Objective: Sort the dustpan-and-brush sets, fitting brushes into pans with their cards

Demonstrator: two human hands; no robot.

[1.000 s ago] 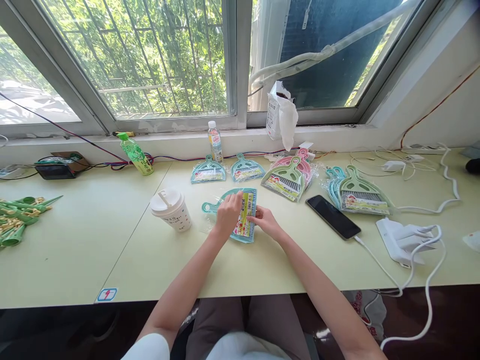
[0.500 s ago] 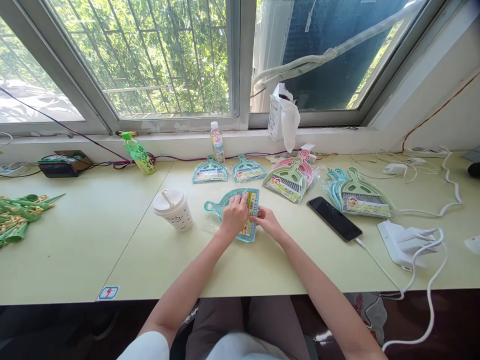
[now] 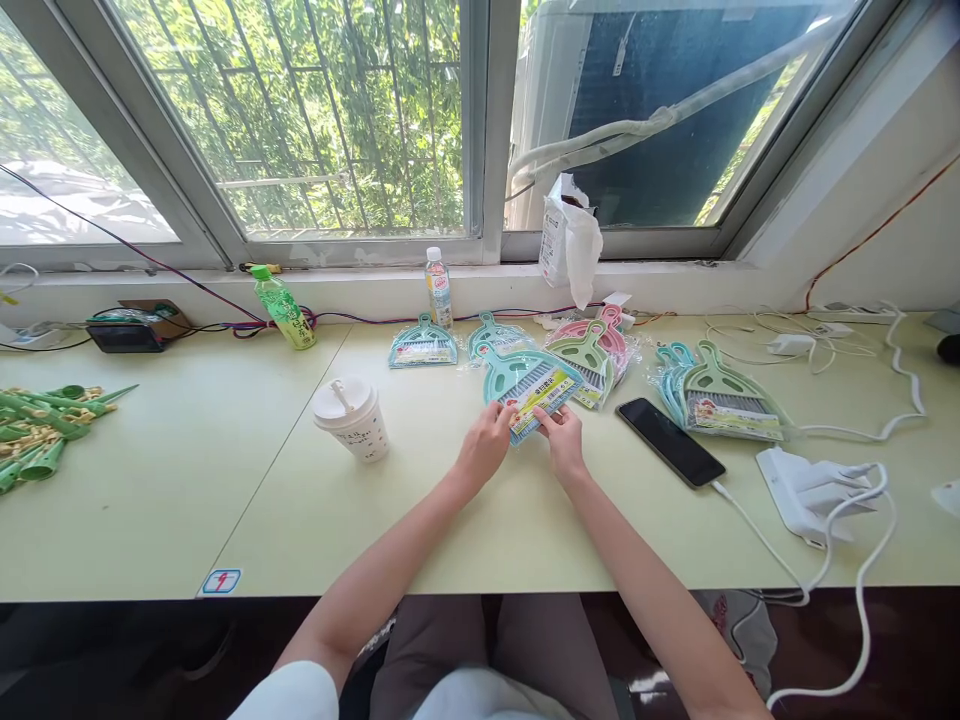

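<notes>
A blue dustpan and brush set (image 3: pixel 529 385), wrapped in clear plastic with a yellow label, is held up off the table at a tilt, its handle pointing to the upper left. My left hand (image 3: pixel 485 440) pinches its lower left edge. With thumb on the label, my right hand (image 3: pixel 561 438) grips the lower right edge. Behind it lie two more blue sets, one at the left (image 3: pixel 423 342) and one partly covered (image 3: pixel 491 335). Green and pink sets (image 3: pixel 600 350) overlap at the back right, partly hidden by the held one.
A white lidded cup (image 3: pixel 351 420) stands left of my hands. To the right are a black phone (image 3: pixel 670 441), more wrapped sets (image 3: pixel 731 395) and a white power strip (image 3: pixel 802 490) with cables. Two bottles (image 3: pixel 283 308) (image 3: pixel 438 288) stand by the window; green cones (image 3: pixel 45 430) lie far left.
The blue set has been lifted off the table and turned, moving right and away from me. My left hand shifted from on top of it to its lower edge.
</notes>
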